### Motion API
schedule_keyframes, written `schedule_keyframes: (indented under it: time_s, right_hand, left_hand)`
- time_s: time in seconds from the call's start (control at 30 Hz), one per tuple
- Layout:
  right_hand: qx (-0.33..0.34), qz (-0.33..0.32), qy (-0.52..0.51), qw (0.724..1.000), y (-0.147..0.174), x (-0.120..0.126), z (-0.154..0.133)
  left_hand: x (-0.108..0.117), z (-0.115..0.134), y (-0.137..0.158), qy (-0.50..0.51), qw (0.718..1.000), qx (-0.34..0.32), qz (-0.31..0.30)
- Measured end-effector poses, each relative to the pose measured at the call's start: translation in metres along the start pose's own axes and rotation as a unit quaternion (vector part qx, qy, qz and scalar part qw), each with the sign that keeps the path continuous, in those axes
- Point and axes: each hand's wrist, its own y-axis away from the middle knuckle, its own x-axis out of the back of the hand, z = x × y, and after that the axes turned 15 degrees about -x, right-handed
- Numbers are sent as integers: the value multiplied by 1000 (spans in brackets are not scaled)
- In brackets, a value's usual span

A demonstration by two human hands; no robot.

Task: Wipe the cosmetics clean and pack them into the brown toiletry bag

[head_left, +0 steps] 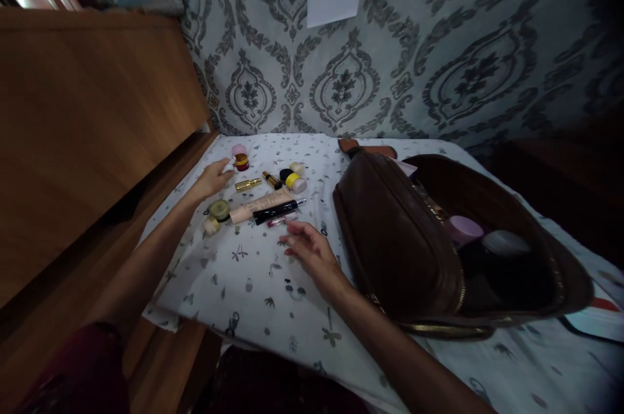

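My left hand [217,179] reaches over the far left of the patterned white cloth, fingers apart. Its fingertips are beside a small red jar with a pink lid [240,159]; whether they touch is hard to tell. My right hand [314,251] hovers with loosely spread fingers and nothing in them, just below a thin pinkish tube [281,221]. Between the hands lie a black pen-like cosmetic [275,211], a peach tube [244,211], a gold tube [248,184], a black-and-gold lipstick [272,181] and a bottle with a yellow band [293,181].
A brown leather bag [400,238] stands unzipped on the right, with a pink-lidded container [465,230] and a grey lid [506,242] inside. A green round pot [219,210] and a small cream-coloured jar [211,225] sit at left. Wooden furniture [97,95] borders the left; a patterned wall rises behind.
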Motion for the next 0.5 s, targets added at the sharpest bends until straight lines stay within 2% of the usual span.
schedule_keyframes:
  time_s: [0.13, 0.27, 0.4, 0.5]
  right_hand:
    - [4, -5, -5, 1000, -1, 0, 1]
    - [3, -12, 2, 1000, -1, 0, 0]
    - [5, -18, 11, 1000, 2, 0, -3]
    - [11, -32, 11, 999, 4, 0, -4]
  left_hand:
    - [-30, 6, 1, -45, 995, -26, -85]
    - [-55, 14, -2, -90, 986, -19, -138]
    - [-55, 14, -9, -115, 982, 9, -150]
    - [-46, 18, -10, -115, 985, 24, -126]
